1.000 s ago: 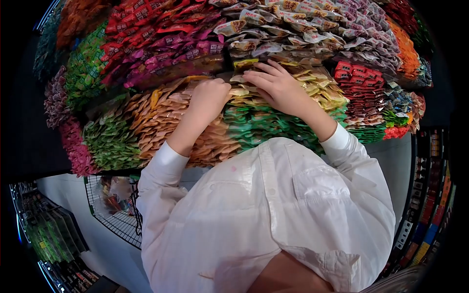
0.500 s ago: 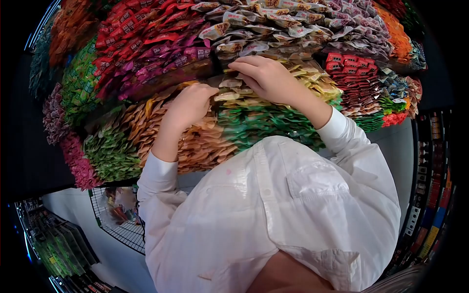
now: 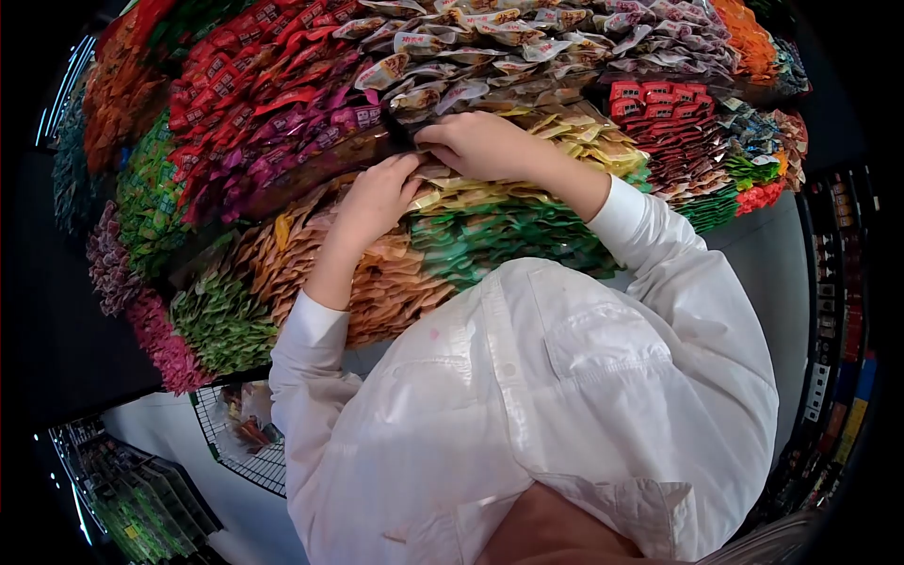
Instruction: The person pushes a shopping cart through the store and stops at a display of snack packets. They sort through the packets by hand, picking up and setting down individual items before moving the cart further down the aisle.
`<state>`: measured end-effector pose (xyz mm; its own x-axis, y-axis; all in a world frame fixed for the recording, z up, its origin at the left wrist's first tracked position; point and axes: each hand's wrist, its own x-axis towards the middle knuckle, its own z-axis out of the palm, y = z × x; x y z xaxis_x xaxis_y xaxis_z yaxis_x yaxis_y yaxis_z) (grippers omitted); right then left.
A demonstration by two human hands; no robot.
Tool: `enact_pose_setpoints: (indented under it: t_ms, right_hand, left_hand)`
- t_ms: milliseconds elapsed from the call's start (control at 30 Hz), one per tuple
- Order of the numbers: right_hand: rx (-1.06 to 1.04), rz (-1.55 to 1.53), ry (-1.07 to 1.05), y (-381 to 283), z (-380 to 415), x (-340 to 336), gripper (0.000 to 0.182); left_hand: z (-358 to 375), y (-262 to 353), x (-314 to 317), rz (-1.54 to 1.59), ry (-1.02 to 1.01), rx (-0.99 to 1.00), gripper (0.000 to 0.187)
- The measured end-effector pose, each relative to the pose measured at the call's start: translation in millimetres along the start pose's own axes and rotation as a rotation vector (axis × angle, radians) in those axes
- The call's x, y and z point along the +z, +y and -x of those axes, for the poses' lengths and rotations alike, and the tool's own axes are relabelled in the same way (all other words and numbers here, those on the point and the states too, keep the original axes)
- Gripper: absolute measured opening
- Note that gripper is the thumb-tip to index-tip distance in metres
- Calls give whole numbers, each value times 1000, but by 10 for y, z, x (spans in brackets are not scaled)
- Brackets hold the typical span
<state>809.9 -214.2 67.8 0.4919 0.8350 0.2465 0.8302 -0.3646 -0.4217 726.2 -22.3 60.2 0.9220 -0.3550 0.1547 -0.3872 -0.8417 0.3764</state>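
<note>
My left hand (image 3: 379,200) is at the left end of a row of yellow snack packets (image 3: 589,141), its fingers bent over the edge and its thumb low beside them. My right hand (image 3: 478,147) lies over the same row from the right, fingers curled down close to the left fingertips. Both hands look closed at the packets, but what lies between the fingers is hidden. Green packets (image 3: 513,243) stand in tight rows below the right hand. Orange-brown packets (image 3: 395,282) fill the section under the left hand.
Red packets (image 3: 254,56), purple packets (image 3: 282,151) and white-and-brown packets (image 3: 499,42) are heaped behind the hands. Red square-topped packets (image 3: 659,102) stand to the right. At lower left is a wire cart (image 3: 259,471) with a plastic bag (image 3: 247,414). Stocked shelves (image 3: 833,311) line the right side.
My right hand has shifted left and slightly down, closer to the left hand. My left fingers now reach further up, with the thumb apart below. The view has turned slightly.
</note>
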Motion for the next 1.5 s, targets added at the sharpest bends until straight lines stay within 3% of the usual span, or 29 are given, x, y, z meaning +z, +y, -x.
enact_pose_setpoints:
  t_ms: [133,200,367,500,600,733,800,933,1067,1133,1267,1500]
  right_hand:
    - [17,58,3,-53,10,-44,21]
    - [23,40,-10,-71,25,-48,21]
    - [125,-123,-142,-39,22,-41,28]
    - [117,-132,-162,29,6,-50,34]
    - [88,-142,-170,80,3,2,37]
    - [82,-103,-154,58,10,-13,34]
    - [94,-158,-159,11,20,-96,34]
    - [50,-167,-150,48,37,-31,34]
    - [57,-28,-197,-49,31,-2,34]
    - [52,-215,-143,-80,67,-61,35]
    - [50,-189,66,-10,182,-241,35]
    - [220,-78,61,318,476,-628,33]
  left_hand:
    - [58,252,5,-192,36,-152,17]
    - [90,271,17,-194,59,-119,17]
    - [98,265,-167,88,-135,-210,19]
    - [167,279,-202,115,-168,-190,23]
    - [198,333,-60,119,-130,-156,33]
    - [142,316,173,-105,-83,-179,51]
    - [98,384,245,-146,153,-109,61]
    - [59,433,285,-117,108,-204,66]
    - [92,387,41,110,-98,-327,75]
    - [56,346,-104,147,-169,-385,73]
    - [35,228,-120,23,-164,-315,66]
    - [-166,143,-134,243,-145,-342,57]
